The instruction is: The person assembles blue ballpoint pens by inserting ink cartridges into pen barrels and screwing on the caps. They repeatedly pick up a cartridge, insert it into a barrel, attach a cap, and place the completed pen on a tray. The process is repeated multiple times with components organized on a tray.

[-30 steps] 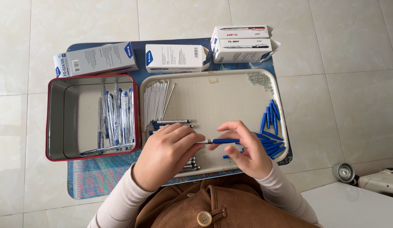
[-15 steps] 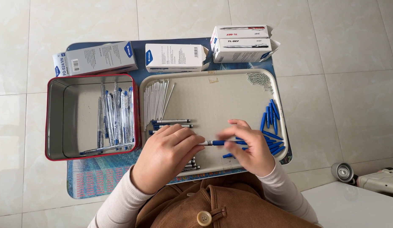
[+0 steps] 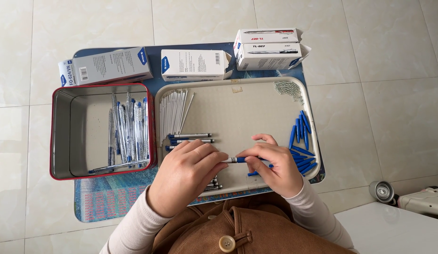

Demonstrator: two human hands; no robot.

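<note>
We start at the pen (image 3: 238, 160), held level just above the lower middle of the beige tray (image 3: 237, 108). Our left hand (image 3: 186, 176) pinches its silver-grey end and our right hand (image 3: 273, 169) is closed on its blue end, so both hands are narrow and gripping the same pen. A second ago the blue part lay longer and more exposed between the hands; now the fingertips nearly meet and little of the pen shows, which suggests the two halves have been pushed or twisted closer together.

Just above the left hand lie a few finished-looking pens (image 3: 190, 138) in a row, and beyond them a fan of white refills (image 3: 172, 113) against the tray's left wall. To the right, the loose blue caps (image 3: 301, 146) crowd the right rim, with a small heap of springs (image 3: 287, 88) in the far corner. The tray's middle is bare, giving room to set things down.

Left of the tray, touching it, the red-rimmed tin (image 3: 59, 136) holds wrapped pens (image 3: 129, 127) along its right side. Three cartons (image 3: 195, 65) line the far edge of the blue mat (image 3: 110, 197), which lies on the tiled floor (image 3: 393, 117).
</note>
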